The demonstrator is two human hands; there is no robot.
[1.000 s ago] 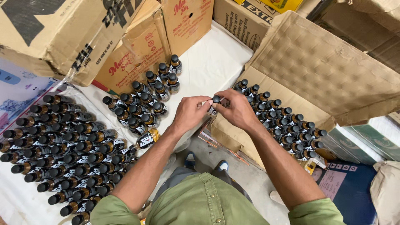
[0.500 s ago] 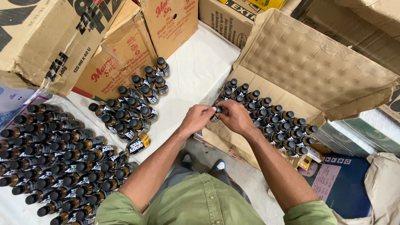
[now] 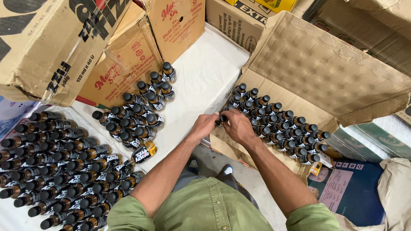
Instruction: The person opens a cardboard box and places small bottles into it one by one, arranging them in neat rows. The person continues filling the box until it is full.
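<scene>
- White table surface (image 3: 201, 81): runs from centre top down to the lower left of the frame, ringed by closed cardboard boxes (image 3: 51, 47) along the top and upper left.
- Large bottle group (image 3: 55, 167), lower left: many dark, black-capped bottles lying packed in rows; judged to be the finished stock, the bulk of the work.
- Open carton (image 3: 325, 72), right of centre: flap raised; rows of capped bottles (image 3: 282, 124) stand inside, judged still to be handled.
- Smaller bottle cluster (image 3: 137, 111), centre left: standing just beside the large group.
- Left hand (image 3: 203, 126) and right hand (image 3: 237, 126), frame centre: both closed, fingertips pinching one small bottle (image 3: 222, 119) between them at the carton's near left edge.
</scene>
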